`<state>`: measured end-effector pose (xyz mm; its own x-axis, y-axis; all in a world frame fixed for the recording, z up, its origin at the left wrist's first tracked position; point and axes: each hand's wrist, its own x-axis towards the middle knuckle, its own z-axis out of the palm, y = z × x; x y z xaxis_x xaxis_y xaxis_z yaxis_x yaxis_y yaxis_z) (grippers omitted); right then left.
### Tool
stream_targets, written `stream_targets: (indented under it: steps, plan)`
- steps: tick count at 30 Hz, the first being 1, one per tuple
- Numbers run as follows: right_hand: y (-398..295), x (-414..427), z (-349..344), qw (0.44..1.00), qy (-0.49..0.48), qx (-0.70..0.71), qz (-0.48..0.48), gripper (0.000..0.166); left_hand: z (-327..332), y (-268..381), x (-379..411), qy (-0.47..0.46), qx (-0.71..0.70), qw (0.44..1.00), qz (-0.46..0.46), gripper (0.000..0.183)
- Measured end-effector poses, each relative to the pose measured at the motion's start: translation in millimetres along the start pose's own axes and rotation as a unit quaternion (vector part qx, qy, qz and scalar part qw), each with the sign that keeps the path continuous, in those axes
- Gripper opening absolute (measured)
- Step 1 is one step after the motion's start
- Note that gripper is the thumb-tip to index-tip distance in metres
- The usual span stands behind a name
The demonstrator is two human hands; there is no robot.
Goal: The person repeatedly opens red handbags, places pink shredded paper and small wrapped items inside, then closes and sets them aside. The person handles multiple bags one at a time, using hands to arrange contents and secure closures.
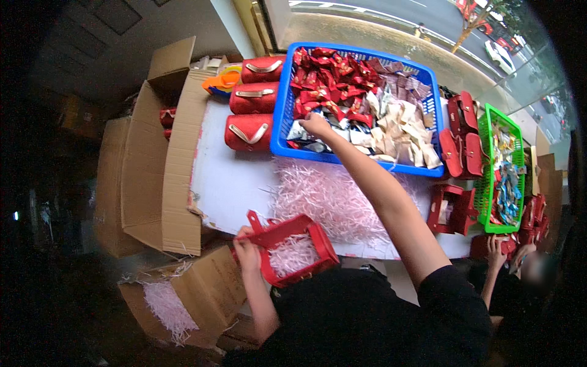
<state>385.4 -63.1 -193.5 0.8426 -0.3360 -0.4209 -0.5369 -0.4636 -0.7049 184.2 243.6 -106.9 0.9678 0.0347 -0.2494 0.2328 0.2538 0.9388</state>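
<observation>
My left hand [248, 251] grips the left side of an open red gift box [323, 243], tilted in front of my body. Pale pink shredded paper [293, 254] lines its inside, and a strap with small holes sticks up from the lid. My right hand [317, 125] reaches into a blue plastic basket [357, 164]. Its fingers are down at the silver-white packets [298, 130], beside red foil-wrapped packets [335, 78]; whether they hold one is hidden. Cream packets [403, 133] fill the basket's front right, mauve ones [410, 87] the back right.
Loose pink shredded paper [316, 197] covers the middle of the white table [234, 179]. Closed red boxes [251, 98] line the basket's left. Cardboard boxes [146, 169] stand at left. At right are more red boxes [463, 153], a green basket [484, 192] and another person's hands [495, 250].
</observation>
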Motion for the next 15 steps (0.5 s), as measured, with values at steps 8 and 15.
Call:
stream_targets:
  steps: [8, 15]
  plan:
    - [-19.0, -0.4, 23.7, 0.991, 0.021, -0.062, 0.118, 0.078, 2.5, 28.5, -14.7, 0.145, -0.041, 0.989, 0.005, 0.039]
    - [-18.6, -25.0, -53.5, 0.979, -0.191, -0.065, -0.032, 0.040, -16.9, 83.7, 0.9, 0.040, 0.332, 0.923, 0.192, 0.047]
